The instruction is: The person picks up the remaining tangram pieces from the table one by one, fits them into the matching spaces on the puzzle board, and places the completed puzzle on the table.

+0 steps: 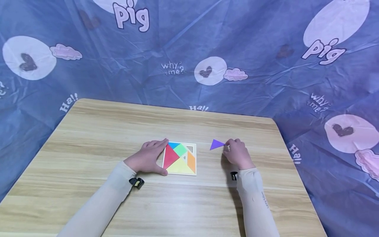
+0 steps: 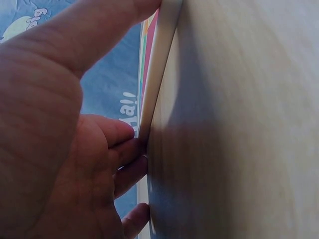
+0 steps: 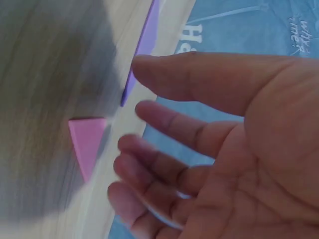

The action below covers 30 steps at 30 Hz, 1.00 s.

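Observation:
A square tangram board [image 1: 180, 174] with a pale frame lies on the table, holding red [image 1: 170, 156], yellow [image 1: 180, 166], blue, green and orange pieces. Two recesses on its right side hold no piece. My left hand [image 1: 149, 157] rests at the board's left side, thumb by the near corner and fingers by the far one; in the left wrist view fingertips touch its edge. To the right of the board, my right hand [image 1: 238, 153] pinches one corner of a purple triangle [image 1: 216, 144]. A pink triangle [image 3: 87, 144] lies on the table near that hand, hidden in the head view.
The wood-grain table [image 1: 174, 210] has rounded far corners. Behind it and along its sides hangs a blue printed cloth [image 1: 142, 79]. A small black device [image 1: 136, 182] is on my left wrist, another [image 1: 234, 176] on my right.

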{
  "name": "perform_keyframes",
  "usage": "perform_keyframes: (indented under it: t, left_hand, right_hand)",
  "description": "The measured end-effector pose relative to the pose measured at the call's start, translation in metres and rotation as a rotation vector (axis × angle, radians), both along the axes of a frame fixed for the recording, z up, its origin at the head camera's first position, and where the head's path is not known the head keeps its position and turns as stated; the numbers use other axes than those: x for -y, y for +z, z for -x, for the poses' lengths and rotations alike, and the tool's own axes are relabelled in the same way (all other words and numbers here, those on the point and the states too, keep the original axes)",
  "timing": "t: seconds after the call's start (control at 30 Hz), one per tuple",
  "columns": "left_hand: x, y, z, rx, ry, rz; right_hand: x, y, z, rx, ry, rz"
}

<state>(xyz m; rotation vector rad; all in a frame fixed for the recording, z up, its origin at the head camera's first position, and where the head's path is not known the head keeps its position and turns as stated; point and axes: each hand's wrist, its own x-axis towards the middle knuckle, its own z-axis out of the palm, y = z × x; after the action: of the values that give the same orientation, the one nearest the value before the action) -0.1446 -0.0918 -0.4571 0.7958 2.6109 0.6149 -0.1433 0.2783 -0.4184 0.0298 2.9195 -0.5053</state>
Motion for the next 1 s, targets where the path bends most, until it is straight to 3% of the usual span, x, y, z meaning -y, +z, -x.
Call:
perform_keyframes:
  t: [0.33, 1.0]
  left_hand:
    - [0.000, 0.001, 0.000, 0.004, -0.001, -0.003]
    - [0.001, 0.000, 0.001, 0.008, -0.005, -0.004]
  right_hand:
    - [-0.009, 0.004, -0.003, 0.167, -0.149, -0.048]
    - [-0.016, 0.002, 0.000, 0.178, -0.094, -0.021]
